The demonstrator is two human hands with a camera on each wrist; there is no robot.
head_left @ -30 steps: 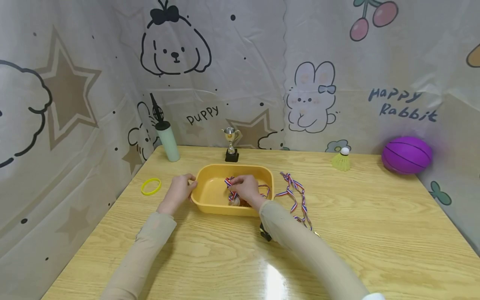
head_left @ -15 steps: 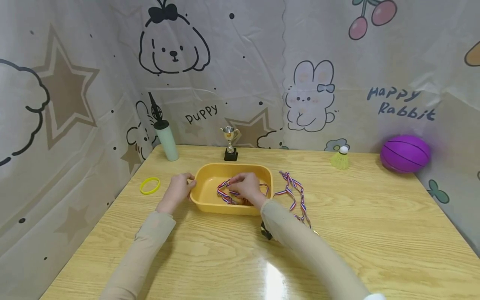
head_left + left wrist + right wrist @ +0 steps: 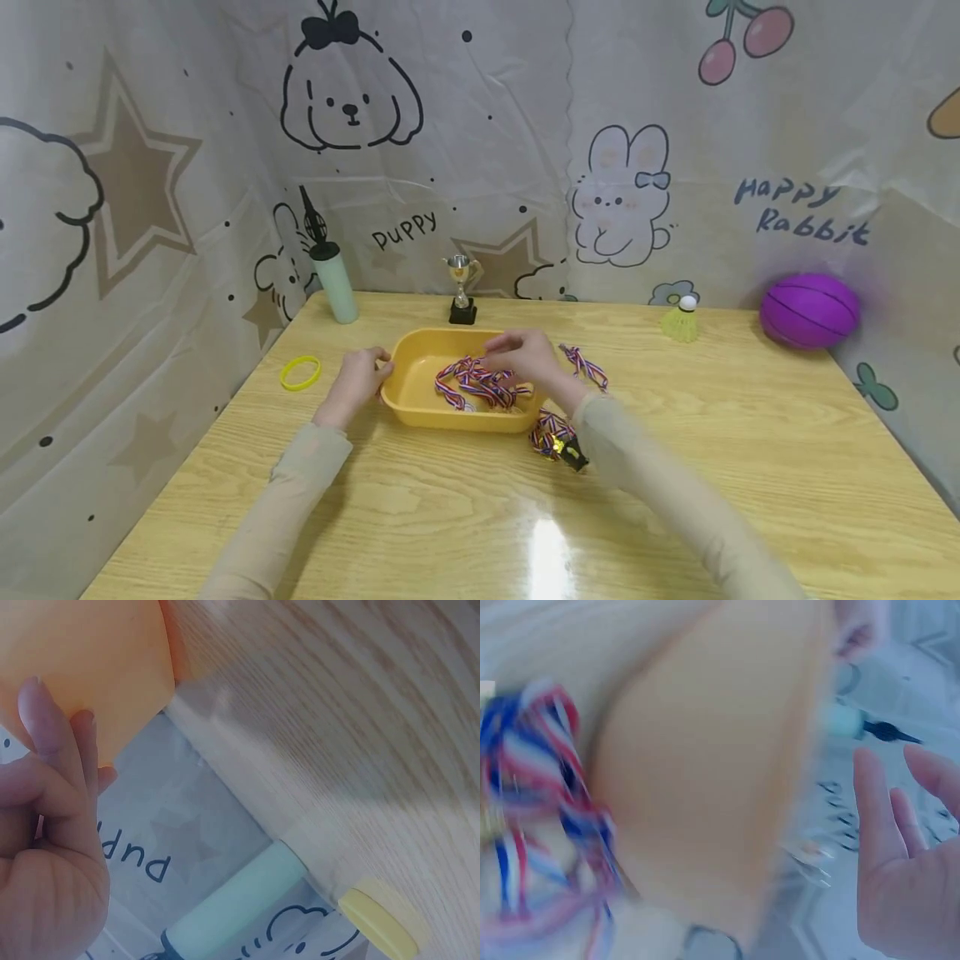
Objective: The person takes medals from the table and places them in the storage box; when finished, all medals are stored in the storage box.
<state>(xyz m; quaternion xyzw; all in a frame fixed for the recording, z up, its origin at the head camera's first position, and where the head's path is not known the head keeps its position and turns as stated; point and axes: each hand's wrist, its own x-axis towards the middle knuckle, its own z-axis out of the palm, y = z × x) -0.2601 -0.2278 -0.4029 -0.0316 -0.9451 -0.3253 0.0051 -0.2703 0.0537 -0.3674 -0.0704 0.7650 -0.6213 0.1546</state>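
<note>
Tub on the worktop [image 3: 750,433] — medals inside
Left hand [image 3: 352,385] grips the tub [image 3: 420,400] rim at 9 o'clock; right hand [image 3: 528,357], fingers apart, hovers over medals [image 3: 480,385] — wrist view shows its empty palm.

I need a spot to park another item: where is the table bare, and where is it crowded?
Bare: the table between shuttlecock, purple ball and near edge; also the near strip by the sleeves. Crowded: around the yellow tub, with both hands, ribbons and a second medal beside it.
</note>
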